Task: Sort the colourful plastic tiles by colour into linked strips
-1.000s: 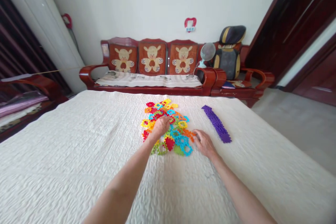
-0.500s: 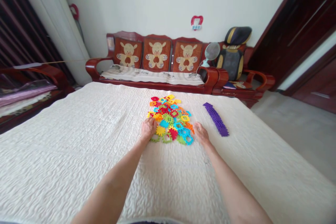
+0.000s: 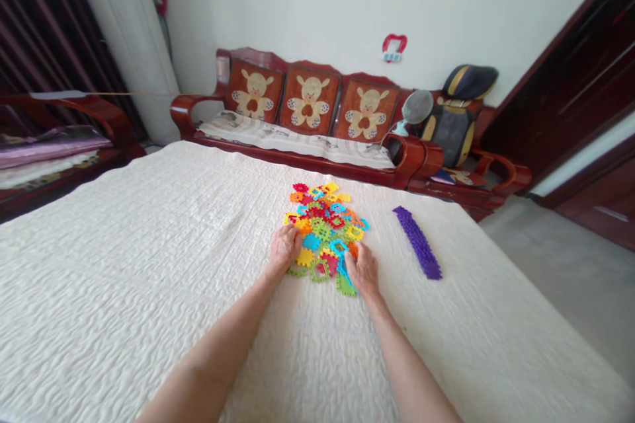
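Observation:
A heap of flat toothed plastic pieces [image 3: 322, 231] in red, yellow, orange, green and blue lies on the quilted cover. At the heap's left edge rests my left hand [image 3: 285, 248], its fingers loosely bent and touching the border pieces; I see nothing held in it. My right hand [image 3: 364, 269] is over the lower right side, thumb and fingers closed about a blue toothed piece [image 3: 342, 269], which is partly hidden. Just below that hand a green piece [image 3: 346, 287] shows. Right of the heap, a strip of purple toothed pieces [image 3: 418, 242] lies by itself.
The cream quilted cover [image 3: 149, 264] spreads over the wide surface. Behind it stands a wooden sofa [image 3: 292, 151] with bear cushions [image 3: 310, 101]. A small fan [image 3: 417, 107] and an armchair [image 3: 516, 175] are at the right, another wooden seat [image 3: 119, 129] at the left.
My right hand has moved left from beside the heap onto the blue pieces and closed there. My left hand stays at the left edge. The view has tilted and shifted slightly.

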Demonstrator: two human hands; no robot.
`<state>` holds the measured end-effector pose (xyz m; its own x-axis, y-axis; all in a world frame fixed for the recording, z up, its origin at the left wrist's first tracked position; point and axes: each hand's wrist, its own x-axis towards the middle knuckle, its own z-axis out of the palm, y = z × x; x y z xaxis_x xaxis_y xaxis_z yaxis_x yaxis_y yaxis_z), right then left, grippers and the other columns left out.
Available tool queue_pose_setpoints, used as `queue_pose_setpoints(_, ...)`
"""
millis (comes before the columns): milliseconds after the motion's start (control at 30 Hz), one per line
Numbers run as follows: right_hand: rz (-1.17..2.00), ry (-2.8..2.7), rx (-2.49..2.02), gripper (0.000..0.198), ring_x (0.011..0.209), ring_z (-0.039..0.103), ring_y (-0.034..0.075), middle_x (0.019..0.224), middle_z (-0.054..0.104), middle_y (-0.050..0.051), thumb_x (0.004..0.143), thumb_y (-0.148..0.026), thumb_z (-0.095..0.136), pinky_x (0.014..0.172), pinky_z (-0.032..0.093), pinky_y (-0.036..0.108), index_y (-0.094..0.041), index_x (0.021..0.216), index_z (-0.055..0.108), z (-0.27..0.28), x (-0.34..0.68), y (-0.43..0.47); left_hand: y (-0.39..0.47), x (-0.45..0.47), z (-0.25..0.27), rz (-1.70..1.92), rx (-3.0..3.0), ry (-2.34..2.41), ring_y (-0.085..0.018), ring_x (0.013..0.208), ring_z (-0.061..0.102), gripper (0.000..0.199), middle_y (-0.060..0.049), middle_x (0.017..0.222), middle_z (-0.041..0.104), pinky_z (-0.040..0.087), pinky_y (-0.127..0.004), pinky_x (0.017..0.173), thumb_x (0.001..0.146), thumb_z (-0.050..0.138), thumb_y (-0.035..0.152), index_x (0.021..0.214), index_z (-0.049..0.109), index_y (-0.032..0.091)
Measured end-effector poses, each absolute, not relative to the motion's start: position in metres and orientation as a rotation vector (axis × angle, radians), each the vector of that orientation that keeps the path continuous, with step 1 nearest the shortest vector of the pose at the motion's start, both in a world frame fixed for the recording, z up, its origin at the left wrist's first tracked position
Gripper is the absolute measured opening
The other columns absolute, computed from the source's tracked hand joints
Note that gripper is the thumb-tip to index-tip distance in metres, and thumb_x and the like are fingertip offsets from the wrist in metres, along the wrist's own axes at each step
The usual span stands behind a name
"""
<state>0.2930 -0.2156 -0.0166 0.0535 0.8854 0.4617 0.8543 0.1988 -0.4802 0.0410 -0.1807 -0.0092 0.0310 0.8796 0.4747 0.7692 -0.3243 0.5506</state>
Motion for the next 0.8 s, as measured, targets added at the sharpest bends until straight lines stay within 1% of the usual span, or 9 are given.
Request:
queue_pose_setpoints(100,0.035,-1.798,-1.648,0.052,0.121,0.050,0.029,0.129,0.056,0.018,0.093,-0.048,0.034,0.099,0.036,0.050,-0.014,0.129,0.048,-0.016,0.291,-0.218,-0.179,0.040,-0.011,1.209,2.143,1.709,-0.020,0.103,0.061,0.022,-0.010,0.107,0.067,0.047,-0.034,0.095,0.088,0.048,0.021,0.099,0.066,0.017)
queue_pose_setpoints(233,0.031,-1.811,-1.731,0.050,0.125,0.047,0.029,0.133,0.054,0.018,0.093,-0.044,0.033,0.101,0.034,0.047,-0.013,0.128,0.050,-0.011,0.288,-0.220,-0.181,0.040,-0.010,1.210,2.154,1.715,-0.020,0.102,0.062,0.021,-0.010,0.106,0.068,0.047,-0.033,0.094,0.088,0.048,0.022,0.095,0.067,0.017)
queue_pose_setpoints(300,0.044,-1.822,-1.739,0.050,0.126,0.046,0.029,0.135,0.053,0.018,0.092,-0.043,0.033,0.101,0.033,0.047,-0.012,0.128,0.050,-0.009,0.288,-0.221,-0.183,0.042,-0.011,1.219,2.142,1.734,-0.020,0.103,0.062,0.022,-0.010,0.106,0.068,0.047,-0.034,0.095,0.088,0.048,0.022,0.096,0.067,0.018)
queue_pose_setpoints(433,0.077,-1.811,-1.718,0.052,0.126,0.047,0.029,0.134,0.054,0.018,0.092,-0.045,0.034,0.102,0.035,0.047,-0.012,0.130,0.048,-0.011,0.289,-0.220,-0.184,0.043,-0.013,1.320,2.055,1.766,-0.020,0.107,0.062,0.024,-0.010,0.113,0.067,0.047,-0.035,0.098,0.088,0.047,0.022,0.100,0.067,0.018)
queue_pose_setpoints(567,0.062,-1.783,-1.696,0.055,0.127,0.046,0.030,0.136,0.052,0.019,0.092,-0.049,0.036,0.102,0.036,0.049,-0.013,0.132,0.045,-0.016,0.290,-0.219,-0.159,0.034,-0.004,1.428,1.955,1.811,-0.020,0.109,0.062,0.029,-0.011,0.117,0.067,0.046,-0.035,0.099,0.087,0.043,0.021,0.103,0.068,0.017)
queue_pose_setpoints(667,0.031,-1.765,-1.677,0.057,0.129,0.045,0.032,0.138,0.049,0.020,0.092,-0.051,0.037,0.102,0.036,0.053,-0.012,0.134,0.043,-0.020,0.290,-0.218,-0.126,0.026,0.011,1.339,1.880,1.931,-0.022,0.108,0.062,0.031,-0.012,0.115,0.068,0.045,-0.036,0.100,0.086,0.044,0.022,0.105,0.069,0.016)
queue_pose_setpoints(800,0.035,-1.785,-1.616,0.059,0.131,0.043,0.033,0.139,0.048,0.021,0.092,-0.051,0.040,0.103,0.038,0.055,-0.013,0.137,0.041,-0.022,0.289,-0.215,-0.087,0.023,0.023,1.095,1.815,1.959,-0.022,0.106,0.063,0.035,-0.012,0.111,0.071,0.046,-0.031,0.095,0.088,0.043,0.024,0.108,0.070,0.016)
